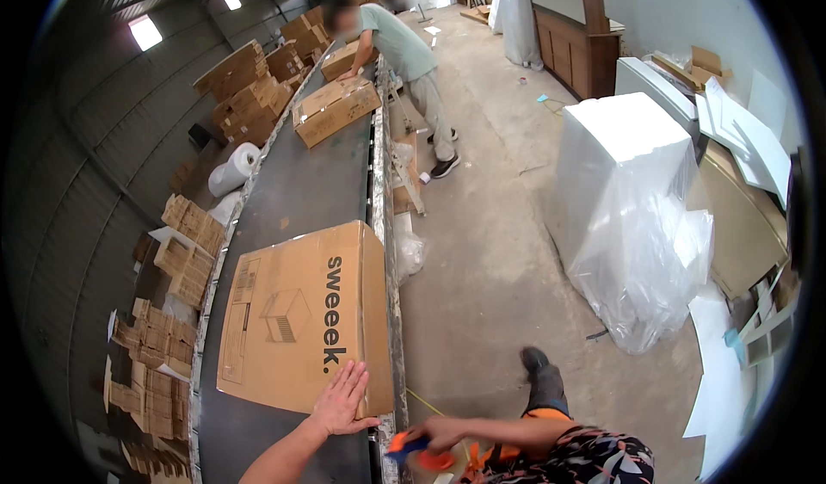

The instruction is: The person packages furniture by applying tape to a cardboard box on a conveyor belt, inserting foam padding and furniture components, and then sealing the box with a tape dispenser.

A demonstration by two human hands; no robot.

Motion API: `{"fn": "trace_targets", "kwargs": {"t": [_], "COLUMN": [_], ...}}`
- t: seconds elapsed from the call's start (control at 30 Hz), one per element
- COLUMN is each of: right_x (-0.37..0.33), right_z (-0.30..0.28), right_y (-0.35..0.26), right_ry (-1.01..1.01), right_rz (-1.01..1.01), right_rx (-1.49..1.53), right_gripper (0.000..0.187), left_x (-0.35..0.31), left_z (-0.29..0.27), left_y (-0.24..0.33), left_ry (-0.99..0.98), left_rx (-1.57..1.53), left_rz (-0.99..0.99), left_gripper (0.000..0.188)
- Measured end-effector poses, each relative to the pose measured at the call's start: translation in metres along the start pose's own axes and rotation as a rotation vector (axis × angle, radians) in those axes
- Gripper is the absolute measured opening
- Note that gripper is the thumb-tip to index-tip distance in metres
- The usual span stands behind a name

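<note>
A large brown cardboard box [288, 338] lies on the dark conveyor belt [284, 191], printed with dark lettering and a line drawing. My left hand [341, 398] rests flat on its near right corner, fingers stretched out, gripping nothing. Beside the belt's right edge, my right hand [446, 435] is closed around an orange and blue tool that looks like a tape dispenser [404, 445]. Motion blur and my fingers hide part of it.
Farther up the belt a co-worker [404, 45] leans over another cardboard box [335, 110]. Flattened cartons [163, 338] are stacked along the left. A plastic-wrapped white stack [628, 200] stands on the floor at right, near white panels [744, 131].
</note>
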State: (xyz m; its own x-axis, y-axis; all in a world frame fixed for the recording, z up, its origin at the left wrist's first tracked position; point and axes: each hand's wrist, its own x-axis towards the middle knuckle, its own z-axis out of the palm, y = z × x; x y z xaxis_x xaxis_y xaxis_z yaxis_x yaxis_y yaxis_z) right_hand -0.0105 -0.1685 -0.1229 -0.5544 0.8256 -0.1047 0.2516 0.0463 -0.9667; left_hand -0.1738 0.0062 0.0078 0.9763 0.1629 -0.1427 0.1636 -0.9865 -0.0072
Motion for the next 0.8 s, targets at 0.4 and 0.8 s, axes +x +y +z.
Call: {"fn": "trace_targets", "kwargs": {"t": [0.4,0.8], "right_x": [-0.089,-0.051], "right_z": [-0.314,-0.486], "right_y": [0.126,0.118], "right_ry": [0.664,0.587], "right_rz": [0.547,0.494], "right_rx": [-0.075,-0.083], "right_gripper": [0.074,0.07], "left_x": [0.267,0.336], "left_z": [-0.053,-0.07], "left_y": [-0.1,-0.162], "left_ry": [0.141,-0.35], "left_rx": [0.276,0.067], "left_rz": [-0.366,-0.778], "left_gripper": [0.09,0.063]}}
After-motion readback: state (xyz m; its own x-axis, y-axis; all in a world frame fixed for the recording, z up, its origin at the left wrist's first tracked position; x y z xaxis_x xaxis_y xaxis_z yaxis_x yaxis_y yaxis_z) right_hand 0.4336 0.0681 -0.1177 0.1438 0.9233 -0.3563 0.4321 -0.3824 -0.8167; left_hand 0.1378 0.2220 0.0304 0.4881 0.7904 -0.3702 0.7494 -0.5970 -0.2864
